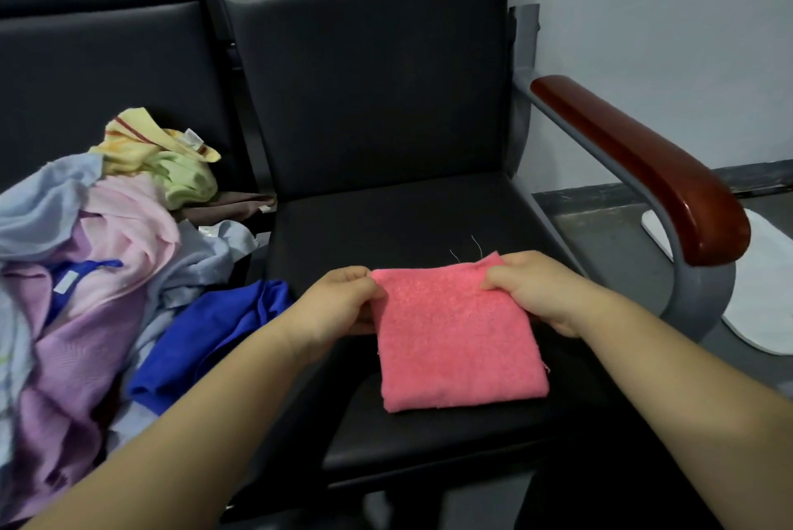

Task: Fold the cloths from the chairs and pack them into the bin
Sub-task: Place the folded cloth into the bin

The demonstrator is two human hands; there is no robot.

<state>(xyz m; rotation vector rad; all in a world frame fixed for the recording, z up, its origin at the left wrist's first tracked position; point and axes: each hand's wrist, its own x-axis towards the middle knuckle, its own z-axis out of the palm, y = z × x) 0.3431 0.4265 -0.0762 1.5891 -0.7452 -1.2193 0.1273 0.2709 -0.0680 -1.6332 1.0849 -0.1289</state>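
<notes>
while both hands pinch its far corners, the pink cloth (pixel 459 336) lies flat on the front of the black chair seat (pixel 386 229), already doubled over by the look of its thick near edge.

left hand (pixel 339 302): fingers and thumb curled on the far-left corner. right hand (pixel 532 289): same on the far-right corner, a bit further back, so the far edge tilts slightly.

key geometry: the cloth runs from the hands back toward the person, and its long axis is near-far, only slightly longer than its width. both hands sit equally on it, neither nearer. my read: the next fold is either far edge down onto near edge, or one corner carried across to the other. the first suits the grip better.

unfolded pile of cloths (pixel 86 250) is on the neighbouring seat to the left, with the blue cloth (pixel 214 332) closest to the left hand.

can't identify the bin. there is a white object on the floor (pixel 764 293) past the wooden armrest (pixel 643 169), but i can't tell what it is.
</notes>
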